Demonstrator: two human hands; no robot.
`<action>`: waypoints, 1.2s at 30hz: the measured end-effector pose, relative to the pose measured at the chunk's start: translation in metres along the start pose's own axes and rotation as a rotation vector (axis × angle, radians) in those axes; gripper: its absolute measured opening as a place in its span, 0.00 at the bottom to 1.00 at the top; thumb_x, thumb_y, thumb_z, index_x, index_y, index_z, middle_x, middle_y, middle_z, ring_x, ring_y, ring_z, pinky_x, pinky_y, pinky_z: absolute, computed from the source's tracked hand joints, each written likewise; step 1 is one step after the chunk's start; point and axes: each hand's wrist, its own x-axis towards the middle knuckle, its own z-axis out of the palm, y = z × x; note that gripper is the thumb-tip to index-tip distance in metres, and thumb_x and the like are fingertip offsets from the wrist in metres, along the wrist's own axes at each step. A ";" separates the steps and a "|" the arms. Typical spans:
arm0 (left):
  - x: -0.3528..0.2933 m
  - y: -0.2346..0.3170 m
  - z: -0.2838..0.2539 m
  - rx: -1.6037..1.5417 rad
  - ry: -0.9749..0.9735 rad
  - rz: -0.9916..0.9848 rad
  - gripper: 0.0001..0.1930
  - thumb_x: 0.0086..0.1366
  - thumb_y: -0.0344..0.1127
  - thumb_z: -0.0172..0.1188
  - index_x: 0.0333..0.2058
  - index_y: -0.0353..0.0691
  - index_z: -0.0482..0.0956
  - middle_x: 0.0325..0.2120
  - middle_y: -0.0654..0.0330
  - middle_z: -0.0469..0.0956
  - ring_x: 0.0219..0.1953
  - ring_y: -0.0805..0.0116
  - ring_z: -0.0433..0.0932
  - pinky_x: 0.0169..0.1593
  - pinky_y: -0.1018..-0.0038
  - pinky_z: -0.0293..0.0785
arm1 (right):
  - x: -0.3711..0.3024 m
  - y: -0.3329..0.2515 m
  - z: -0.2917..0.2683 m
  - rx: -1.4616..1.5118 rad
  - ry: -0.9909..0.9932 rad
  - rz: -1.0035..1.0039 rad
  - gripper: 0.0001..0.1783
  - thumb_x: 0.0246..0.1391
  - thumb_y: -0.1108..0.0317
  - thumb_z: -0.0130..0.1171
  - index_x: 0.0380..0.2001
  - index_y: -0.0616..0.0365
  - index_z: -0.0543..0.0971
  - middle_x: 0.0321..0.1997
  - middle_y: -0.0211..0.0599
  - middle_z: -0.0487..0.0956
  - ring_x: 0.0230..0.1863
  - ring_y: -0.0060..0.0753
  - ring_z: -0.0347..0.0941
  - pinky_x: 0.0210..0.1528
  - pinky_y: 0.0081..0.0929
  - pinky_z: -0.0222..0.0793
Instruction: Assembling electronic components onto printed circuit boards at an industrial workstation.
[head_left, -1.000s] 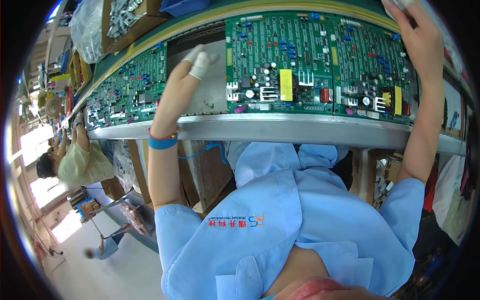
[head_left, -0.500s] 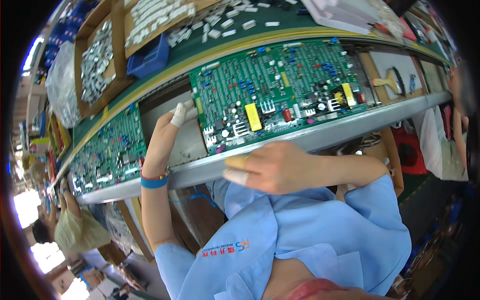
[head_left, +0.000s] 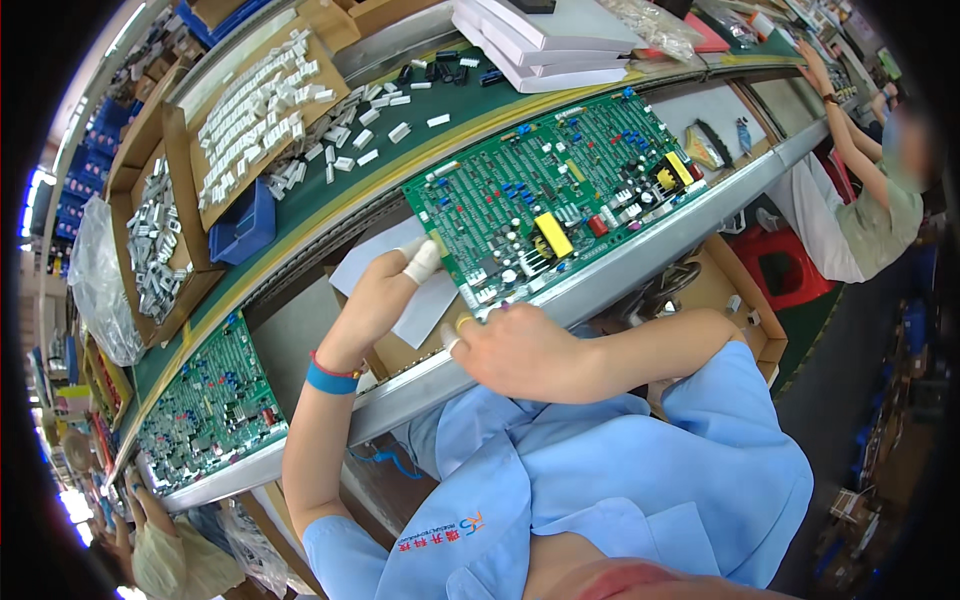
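Note:
A large green circuit board (head_left: 520, 190), crowded with small parts and two yellow blocks, lies tilted across the metal rails in front of me. My left hand (head_left: 385, 295) holds its left edge, with white-covered fingertips against the green surface. At the near left corner, my right hand (head_left: 525, 350) is closed with its fingers curled on the board beside the near rail. White and yellow finger covers show on this hand, and its palm side is hidden. Beneath the board's left side lies a white sheet (head_left: 425, 318).
A second green circuit board (head_left: 215, 400) sits farther left on the rails (head_left: 660, 245). Beyond are a cardboard box of metal parts (head_left: 155, 245), a blue bin (head_left: 243, 225), loose white parts (head_left: 365, 140) and stacked white trays (head_left: 545, 50). Another person (head_left: 870, 190) works at the right.
The circuit board has slid right along the rails, widening the gap to the second board. My left hand followed its edge, and my right hand came to the near corner. The view has shifted too.

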 end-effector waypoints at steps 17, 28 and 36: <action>-0.054 0.015 -0.011 0.514 0.257 0.358 0.23 0.62 0.45 0.57 0.50 0.32 0.73 0.40 0.42 0.77 0.44 0.47 0.76 0.50 0.63 0.70 | -0.091 0.115 -0.025 -0.171 -0.162 0.669 0.17 0.46 0.79 0.47 0.39 0.57 0.78 0.34 0.49 0.79 0.35 0.54 0.76 0.38 0.45 0.69; -0.220 -0.077 -0.188 1.399 1.291 -0.407 0.18 0.57 0.37 0.54 0.47 0.43 0.77 0.31 0.52 0.81 0.35 0.54 0.79 0.51 0.56 0.60 | -0.154 0.200 -0.008 -0.416 -0.167 0.758 0.11 0.51 0.74 0.46 0.36 0.55 0.77 0.31 0.47 0.79 0.34 0.53 0.76 0.34 0.46 0.69; -0.240 -0.141 -0.226 1.313 1.188 -0.889 0.26 0.67 0.51 0.43 0.51 0.35 0.71 0.34 0.42 0.80 0.41 0.46 0.78 0.57 0.45 0.51 | -0.151 0.215 -0.019 -0.438 -0.227 0.929 0.09 0.51 0.74 0.48 0.34 0.56 0.77 0.28 0.49 0.79 0.33 0.53 0.77 0.34 0.47 0.70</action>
